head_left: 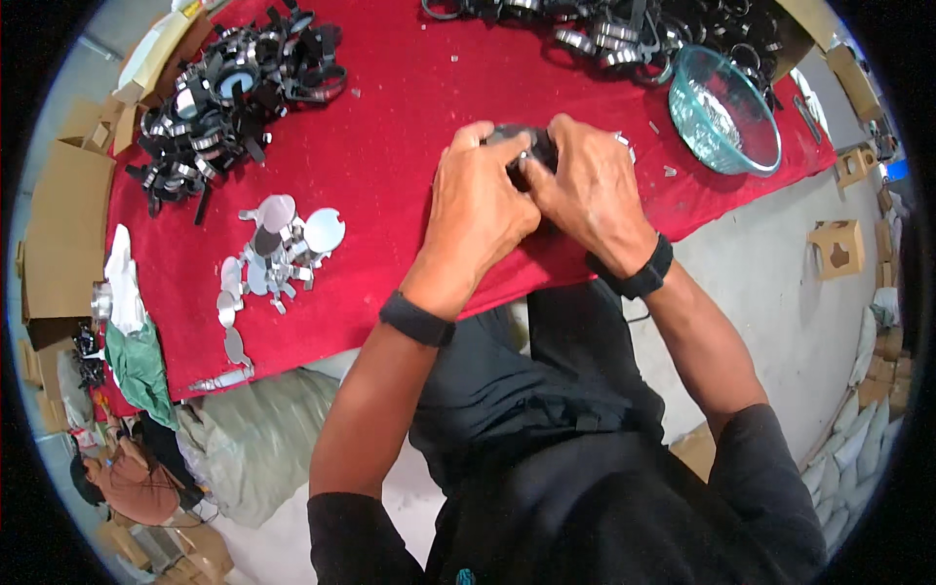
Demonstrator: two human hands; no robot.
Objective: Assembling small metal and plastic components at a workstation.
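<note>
Both of my hands meet over the near part of the red-covered table, their fingers closed around a black watch (538, 144) that they mostly hide. My left hand (478, 200) grips it from the left, thumb and forefinger pinched at its near side. From the right, my right hand (592, 185) wraps round it, its thumb close to the left one. Left of my hands lies a loose heap of round film discs (325, 230) and small silvery bits. A clear glass bowl (694, 127) with small shiny pieces stands to the right.
A pile of watches with black straps (210, 136) fills the far left, and another pile (614, 41) lies at the back. Tweezers (807, 119) rest near the right edge. A green and white cloth (139, 356) hangs at the left edge. Another person (136, 478) sits at lower left.
</note>
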